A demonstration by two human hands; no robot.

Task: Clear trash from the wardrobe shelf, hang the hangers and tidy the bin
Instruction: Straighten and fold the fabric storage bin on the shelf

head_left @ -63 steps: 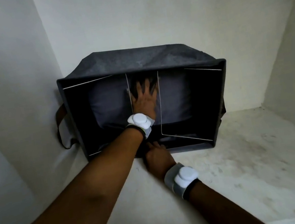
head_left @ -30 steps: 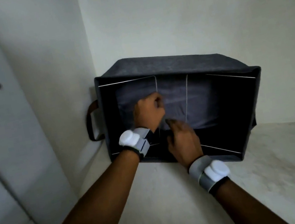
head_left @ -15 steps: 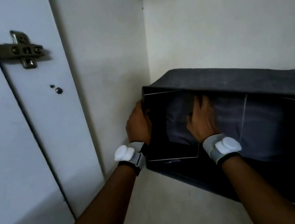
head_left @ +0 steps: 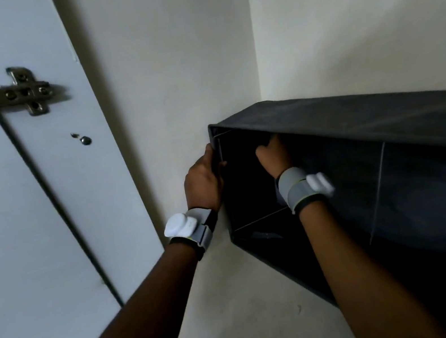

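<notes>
A dark grey fabric bin (head_left: 355, 115) lies on its side on the wardrobe shelf, its opening facing me, pressed near the left wall. My left hand (head_left: 203, 181) grips the bin's left rim, thumb inside, fingers outside against the wall. My right hand (head_left: 276, 156) reaches into the opening and is curled up under the bin's upper wall; its fingertips are lost in shadow. Thin pale edges of dividers show inside, and a small dark object (head_left: 266, 235) lies on the bin's lower inner wall.
The white side wall (head_left: 169, 74) stands close left of the bin. Further left is the wardrobe door (head_left: 19, 234) with a metal hinge (head_left: 20, 92) and a screw (head_left: 86, 140). The pale shelf surface (head_left: 256, 312) runs below the bin.
The view has swung left and closer. My left hand went from inside the bin to its left rim, and my right hand moved from the bin's lower front edge up inside.
</notes>
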